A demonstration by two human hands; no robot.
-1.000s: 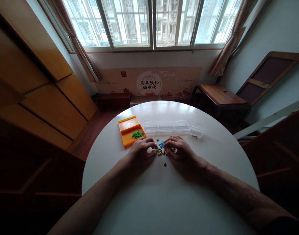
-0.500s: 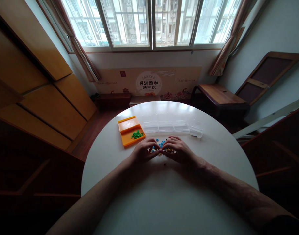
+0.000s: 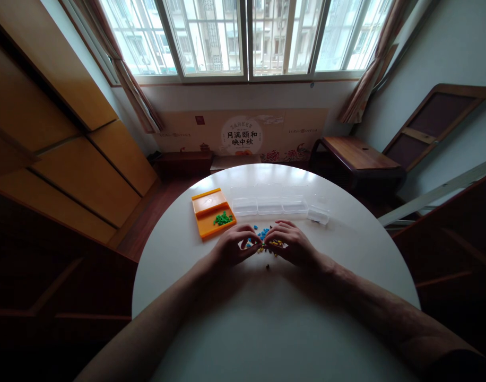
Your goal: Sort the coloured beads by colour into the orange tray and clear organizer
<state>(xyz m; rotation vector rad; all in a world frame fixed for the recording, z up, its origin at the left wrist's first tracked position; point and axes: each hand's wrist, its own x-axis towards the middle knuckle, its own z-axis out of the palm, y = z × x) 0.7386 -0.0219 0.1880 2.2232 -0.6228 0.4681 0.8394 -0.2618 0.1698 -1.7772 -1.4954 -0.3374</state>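
Over a small pile of tiny plastic pieces, my left hand (image 3: 237, 244) and my right hand (image 3: 288, 242) meet with thumbs and fingertips pinched together. A speck of green shows where the fingertips meet, too small to make out. Blue pieces (image 3: 262, 233) lie behind the fingers, and yellow and dark pieces (image 3: 277, 243) lie partly under my right hand. One dark piece (image 3: 267, 266) sits apart, nearer to me. Left of the hands is an open orange box (image 3: 210, 229) holding several green pieces (image 3: 223, 218).
Behind the pile, a row of clear plastic compartments (image 3: 270, 207) stands on the round white table (image 3: 267, 329). A separate small clear container (image 3: 318, 215) is at its right end. A wooden bench (image 3: 356, 151) stands beyond the table at the right.
The fingertips have parted slightly, and the green speck between them now shows. My right fingers have shifted a little, uncovering more yellow pieces. Both arms stay in place.
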